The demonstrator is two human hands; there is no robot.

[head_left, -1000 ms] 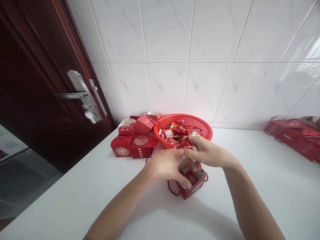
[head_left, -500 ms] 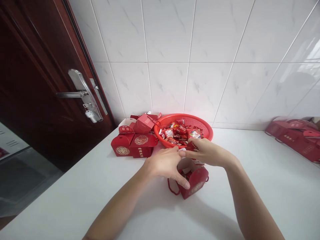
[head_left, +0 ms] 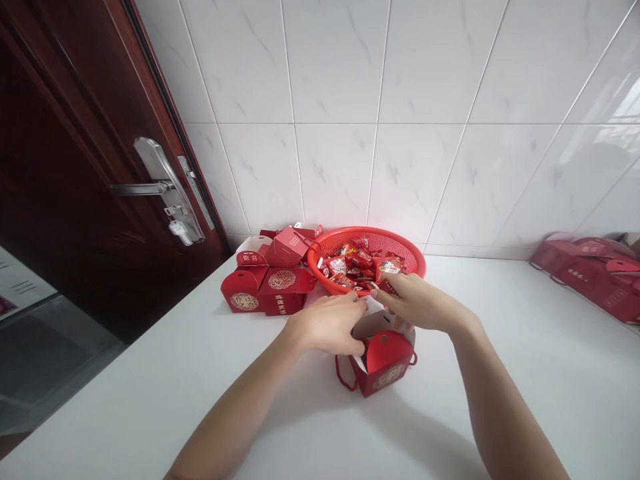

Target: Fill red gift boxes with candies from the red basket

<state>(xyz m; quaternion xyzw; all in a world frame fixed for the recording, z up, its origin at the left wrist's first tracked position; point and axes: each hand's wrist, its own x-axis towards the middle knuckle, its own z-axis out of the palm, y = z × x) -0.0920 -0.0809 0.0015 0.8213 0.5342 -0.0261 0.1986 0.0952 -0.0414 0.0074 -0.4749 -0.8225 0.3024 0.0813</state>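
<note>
A small red box [head_left: 387, 365] with a gold emblem and a red cord stands on the white table in front of both hands, its near flap raised. My left hand [head_left: 330, 325] is at the box's left side, thumb at its opening and fingers on the far flap, gripping the box. My right hand [head_left: 407, 300] is closed at the back right edge of the box; what its curled fingers hold is partly hidden. Just behind the hands sits a red basket [head_left: 417, 257] of wrapped sweets [head_left: 357, 259].
Several red boxes [head_left: 283, 290] are piled left of the basket on the white table [head_left: 165, 400]. More red boxes [head_left: 590, 270] lie at the far right. A tiled wall stands behind, and a dark door [head_left: 75, 167] is at the left.
My left thumb has moved in toward the box's opening, and the near flap shows more fully. My right hand has shifted slightly, its fingers lower at the back of the box.
</note>
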